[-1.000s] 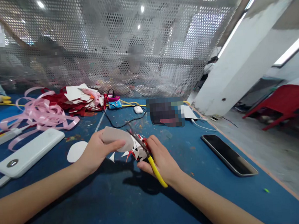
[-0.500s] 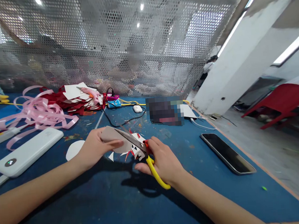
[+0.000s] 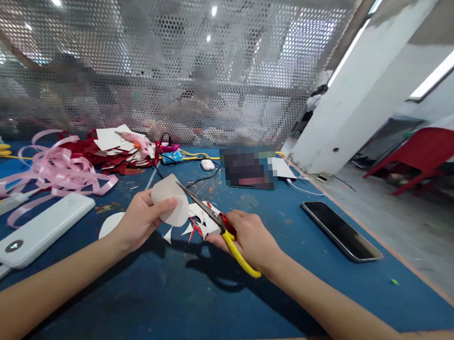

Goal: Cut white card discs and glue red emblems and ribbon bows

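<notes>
Between thumb and fingers, my left hand (image 3: 142,218) pinches a piece of white paper (image 3: 171,199) with a rounded lower edge, above the table. My right hand (image 3: 252,241) grips scissors (image 3: 239,255) with yellow and red handles. Their blades look closed or nearly so and point up-left, the tip beside the paper's upper right edge. Below the blades lie paper scraps (image 3: 202,221), white with some red. Another white paper piece (image 3: 109,224) with a curved edge rests on the table, partly covered by my left wrist.
A white power bank (image 3: 41,232) and curled pink ribbon (image 3: 65,169) lie left. Behind is a pile of red and white paper (image 3: 119,152). A phone (image 3: 342,231) lies right on the blue table (image 3: 143,302). A perforated metal panel (image 3: 163,65) stands at the back.
The left hand has turned the paper to face me more, and its outline is rounder. The scissors' blades have come off the paper and closed together.
</notes>
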{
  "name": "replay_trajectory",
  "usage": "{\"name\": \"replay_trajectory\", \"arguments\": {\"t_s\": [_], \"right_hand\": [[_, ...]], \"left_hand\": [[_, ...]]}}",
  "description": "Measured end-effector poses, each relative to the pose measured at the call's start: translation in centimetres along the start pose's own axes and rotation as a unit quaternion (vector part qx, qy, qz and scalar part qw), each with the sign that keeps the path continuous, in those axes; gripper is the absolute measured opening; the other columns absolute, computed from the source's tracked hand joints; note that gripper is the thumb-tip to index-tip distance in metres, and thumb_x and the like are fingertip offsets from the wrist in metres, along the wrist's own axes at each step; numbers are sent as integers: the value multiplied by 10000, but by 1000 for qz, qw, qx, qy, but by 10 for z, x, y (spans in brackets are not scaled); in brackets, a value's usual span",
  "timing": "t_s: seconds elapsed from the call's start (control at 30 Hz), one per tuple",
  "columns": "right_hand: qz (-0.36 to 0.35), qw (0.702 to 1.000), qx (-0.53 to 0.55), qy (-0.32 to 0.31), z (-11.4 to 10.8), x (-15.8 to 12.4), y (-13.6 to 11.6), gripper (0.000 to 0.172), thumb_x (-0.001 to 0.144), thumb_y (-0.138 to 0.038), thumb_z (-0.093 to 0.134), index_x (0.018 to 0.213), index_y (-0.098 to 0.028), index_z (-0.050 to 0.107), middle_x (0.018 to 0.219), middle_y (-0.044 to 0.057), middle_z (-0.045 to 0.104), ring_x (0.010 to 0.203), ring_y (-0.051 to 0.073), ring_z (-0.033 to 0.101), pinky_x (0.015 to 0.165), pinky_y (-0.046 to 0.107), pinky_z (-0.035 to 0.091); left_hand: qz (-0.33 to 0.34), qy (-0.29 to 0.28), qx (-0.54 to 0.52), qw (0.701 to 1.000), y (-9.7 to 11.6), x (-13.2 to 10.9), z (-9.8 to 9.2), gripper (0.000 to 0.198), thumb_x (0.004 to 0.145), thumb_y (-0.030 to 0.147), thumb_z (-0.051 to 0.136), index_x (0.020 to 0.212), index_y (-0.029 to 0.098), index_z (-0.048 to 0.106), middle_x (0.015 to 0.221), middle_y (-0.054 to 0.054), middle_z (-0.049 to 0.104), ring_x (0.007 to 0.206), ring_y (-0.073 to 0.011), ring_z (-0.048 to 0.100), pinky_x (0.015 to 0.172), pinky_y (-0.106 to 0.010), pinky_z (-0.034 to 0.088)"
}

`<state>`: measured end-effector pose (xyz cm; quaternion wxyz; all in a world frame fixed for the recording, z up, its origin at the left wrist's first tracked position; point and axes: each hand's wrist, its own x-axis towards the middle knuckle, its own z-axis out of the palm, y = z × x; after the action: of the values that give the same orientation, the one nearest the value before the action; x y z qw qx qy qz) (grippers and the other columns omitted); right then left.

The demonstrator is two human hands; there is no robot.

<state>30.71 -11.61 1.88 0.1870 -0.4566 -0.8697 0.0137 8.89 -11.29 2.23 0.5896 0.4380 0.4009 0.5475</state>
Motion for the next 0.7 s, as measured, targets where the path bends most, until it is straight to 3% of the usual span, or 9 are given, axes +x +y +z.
{"name": "replay_trajectory", "arguments": {"t_s": [0.1, 0.23, 0.4, 0.6, 0.7], "right_hand": [[12, 1000, 17, -10, 1, 0, -2, 538, 728, -708, 430, 610, -183, 446, 572, 4, 459, 495, 112, 402, 498, 239, 268], [8, 997, 58, -41, 2, -3, -6, 578, 609, -724, 557, 762, -175, 462, 673, 21, 514, 571, 147, 471, 532, 250, 345], [-65, 994, 92, -10, 5, -7, -8, 672, 580, -682, 621, 954, -151, 447, 858, 78, 540, 740, 200, 523, 648, 305, 422], [-59, 997, 42, 12, -1, -4, -4, 616, 640, -764, 464, 815, -173, 461, 735, 32, 481, 611, 162, 460, 541, 270, 358], [-48, 999, 4, 10, -5, -2, -1, 615, 647, -782, 424, 753, -178, 470, 675, 12, 452, 557, 141, 421, 512, 253, 311]], "left_hand": [[3, -4, -11, 1000, -2, -1, 1, 290, 576, 342, 759, 761, 140, 662, 673, -15, 676, 552, -120, 599, 504, -193, 485], [10, -54, 93, 994, -1, -9, 2, 236, 590, 307, 751, 737, 139, 675, 598, 0, 653, 496, -118, 575, 460, -194, 477], [-10, -108, 190, 976, 3, -22, 8, 124, 645, 268, 691, 697, 158, 669, 486, 35, 570, 396, -101, 506, 347, -184, 436], [19, -77, 250, 965, 13, -19, 6, 137, 631, 282, 682, 704, 169, 709, 520, 16, 594, 377, -96, 468, 300, -182, 394], [19, -89, 278, 956, 19, -17, 4, 210, 627, 304, 688, 785, 172, 730, 463, 33, 554, 350, -86, 417, 303, -186, 382]]}}
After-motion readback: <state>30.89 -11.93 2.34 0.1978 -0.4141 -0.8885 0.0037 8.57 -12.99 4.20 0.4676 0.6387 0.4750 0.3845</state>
